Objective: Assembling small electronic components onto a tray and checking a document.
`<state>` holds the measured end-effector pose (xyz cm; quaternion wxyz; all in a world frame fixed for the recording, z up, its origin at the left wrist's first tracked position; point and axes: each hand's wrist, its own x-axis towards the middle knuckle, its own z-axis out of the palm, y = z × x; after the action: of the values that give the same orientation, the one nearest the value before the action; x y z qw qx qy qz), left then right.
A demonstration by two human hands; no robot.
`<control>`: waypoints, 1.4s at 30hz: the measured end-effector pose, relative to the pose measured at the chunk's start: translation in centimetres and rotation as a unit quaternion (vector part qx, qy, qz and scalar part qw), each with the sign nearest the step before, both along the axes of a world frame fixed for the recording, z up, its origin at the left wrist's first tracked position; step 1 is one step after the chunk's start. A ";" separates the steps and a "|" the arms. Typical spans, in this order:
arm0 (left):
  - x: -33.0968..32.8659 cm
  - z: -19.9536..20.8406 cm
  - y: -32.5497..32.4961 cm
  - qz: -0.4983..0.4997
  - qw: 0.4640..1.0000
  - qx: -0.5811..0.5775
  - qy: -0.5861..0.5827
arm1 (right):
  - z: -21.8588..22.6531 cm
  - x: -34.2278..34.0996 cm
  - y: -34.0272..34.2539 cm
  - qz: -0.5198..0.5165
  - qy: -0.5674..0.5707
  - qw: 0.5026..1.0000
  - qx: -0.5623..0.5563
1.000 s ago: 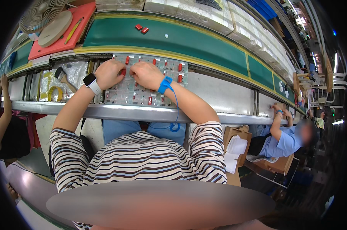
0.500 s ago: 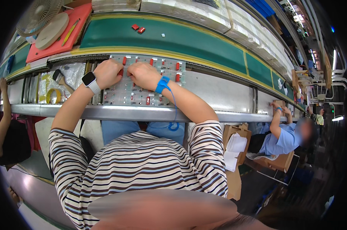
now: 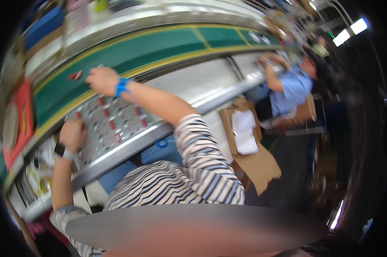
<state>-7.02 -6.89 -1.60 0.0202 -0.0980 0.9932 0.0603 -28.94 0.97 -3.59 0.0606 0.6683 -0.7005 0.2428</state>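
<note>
A factory line: a green belt [image 3: 159, 46] edged in yellow runs behind a metal desk [image 3: 197, 81], with one co-worker [image 3: 294, 92] in a blue shirt seated farther right. The view is motion-blurred. On the desk, before the person, lies one grey board panel [image 3: 128, 127]. The right hand [image 3: 103, 81] is over the belt, its fingers bent, just beside the loose red parts [image 3: 77, 75]; whether they grasp anything cannot be told. The left hand [image 3: 72, 133] is at the panel's left side, fingers curled near a red component; its grip likewise cannot be told. For sound practice, the reaching fingers should pinch one part by its body, sparing any leads, while the forearm clears the fitted components. Count: two loose red parts, apparently; about seven red components [image 3: 117, 138] discernible on the panel; one blue wrist strap [image 3: 122, 87]; one watch [image 3: 60, 149].
</note>
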 end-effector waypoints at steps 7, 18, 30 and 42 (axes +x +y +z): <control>-0.5 -0.6 -1.0 -0.027 0.999 0.036 0.024 | -5.5 -3.8 -4.0 -0.118 0.007 0.991 0.060; -9.4 -5.3 -12.4 0.075 0.979 -0.046 0.186 | -4.6 -3.4 -3.9 -0.169 0.000 0.986 0.016; -9.4 -4.7 -10.8 0.152 0.961 0.005 0.231 | 1.1 0.8 3.4 -0.024 -0.163 0.985 -0.044; -8.7 -3.2 -9.3 0.193 0.971 0.036 0.140 | 2.1 8.5 7.4 0.128 -0.247 0.956 0.097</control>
<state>-15.77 -16.23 -4.79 -0.1274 -0.2772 0.9458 0.1115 -20.41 8.40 -1.44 -0.2110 0.6741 -0.6223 0.3374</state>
